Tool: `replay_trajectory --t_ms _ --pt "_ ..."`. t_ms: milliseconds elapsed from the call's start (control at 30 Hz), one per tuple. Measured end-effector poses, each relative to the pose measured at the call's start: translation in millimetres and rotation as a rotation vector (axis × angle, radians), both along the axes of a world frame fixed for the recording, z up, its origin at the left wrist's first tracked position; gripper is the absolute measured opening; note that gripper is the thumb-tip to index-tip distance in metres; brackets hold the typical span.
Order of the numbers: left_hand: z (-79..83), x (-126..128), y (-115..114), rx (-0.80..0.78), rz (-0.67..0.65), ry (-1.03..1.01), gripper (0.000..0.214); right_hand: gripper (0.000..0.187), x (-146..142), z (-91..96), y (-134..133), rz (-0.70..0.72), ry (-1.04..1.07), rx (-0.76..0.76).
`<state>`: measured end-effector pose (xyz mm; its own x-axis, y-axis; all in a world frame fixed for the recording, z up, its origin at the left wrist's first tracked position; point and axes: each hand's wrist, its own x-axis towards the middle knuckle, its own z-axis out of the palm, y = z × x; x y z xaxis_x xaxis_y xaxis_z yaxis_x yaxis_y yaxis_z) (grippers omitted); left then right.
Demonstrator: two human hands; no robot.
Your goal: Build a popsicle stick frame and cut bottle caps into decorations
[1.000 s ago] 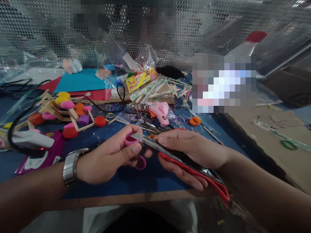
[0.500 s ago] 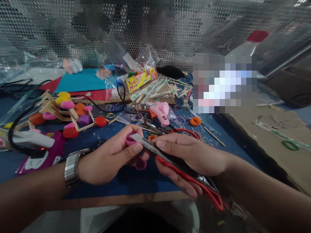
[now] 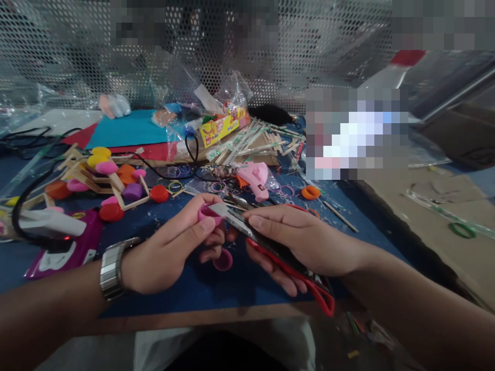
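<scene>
My left hand (image 3: pixel 170 247), with a metal-banded watch on its wrist, pinches a pink plastic cap (image 3: pixel 207 212) between thumb and fingers. My right hand (image 3: pixel 294 242) is closed around a red-and-black utility knife (image 3: pixel 274 252). The grey blade tip meets the right side of the cap's rim. Just below my left fingers is a second pink cap (image 3: pixel 223 260). Behind the right hand lie scissors, their red handles partly hidden.
A pink glue gun (image 3: pixel 253 180) lies behind my hands, near an orange cap (image 3: pixel 310 192). Wooden sticks joined with coloured caps (image 3: pixel 133 191) stand at left beside a purple packet (image 3: pixel 73 247). A black cable crosses the table. Cardboard (image 3: pixel 433 206) lies at right.
The pink cap has tilted and shifted slightly left, showing more of its opening. The knife has turned a little, and its red end has moved left and up.
</scene>
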<state>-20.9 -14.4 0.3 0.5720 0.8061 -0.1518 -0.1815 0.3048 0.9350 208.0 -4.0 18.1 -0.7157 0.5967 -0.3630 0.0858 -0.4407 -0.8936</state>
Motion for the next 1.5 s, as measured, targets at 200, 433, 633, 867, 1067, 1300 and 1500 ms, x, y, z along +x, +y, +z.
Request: replay_trajectory --t_ms 200,433,633,867,1067,1300,1500 --pt "-1.1 -2.0 0.2 0.150 -0.043 0.020 0.024 0.031 -0.2 -0.3 -1.8 -0.005 -0.006 0.008" --pt "-4.6 1.5 0.6 0.206 0.001 0.047 0.026 0.026 0.0 -0.1 -2.1 -0.004 -0.004 0.019" --pt "-4.1 2.0 0.2 0.243 0.065 0.120 0.027 0.025 -0.9 -0.9 -3.2 -0.012 0.004 -0.001" --pt "0.3 6.1 -2.9 0.322 0.057 0.215 0.033 0.033 -5.2 -3.9 -4.6 -0.004 -0.024 0.009" --pt "-1.2 6.2 -2.6 0.357 0.057 0.259 0.030 0.043 -8.5 -9.0 -6.1 0.012 -0.056 0.053" --pt "-1.4 8.9 -4.6 0.342 0.107 0.137 0.027 0.038 -8.1 -4.4 -8.4 -0.016 -0.046 0.067" --pt "-2.1 7.5 -5.5 0.354 0.156 0.166 0.027 0.033 -10.4 -3.6 -11.1 -0.039 0.000 0.022"
